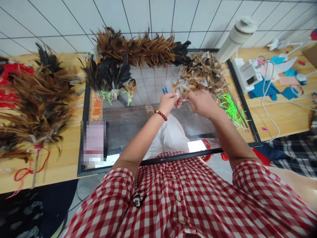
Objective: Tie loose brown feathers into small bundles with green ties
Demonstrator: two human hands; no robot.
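Over the dark-framed glass top, my left hand (170,101), with a bead bracelet on its wrist, pinches small brown-and-white feathers (176,87). Close on its right, my right hand (201,103) has its fingers closed, and what they hold is hidden. Just beyond it spreads a loose pile of brown and tan feathers (204,71). Blue-handled thread snips (164,89) lie behind my left hand. Green ties (230,109) lie in a heap right of my right hand. Black feather bundles (109,76) with green ties rest at the back left.
A long row of brown feathers (138,49) runs along the tiled wall. At left lies a large feather duster (42,99) with a red cord. On the right stand a pale bottle (236,38) and a white power strip (244,74) with cables. A pixelated rectangle (94,142) covers something at front left.
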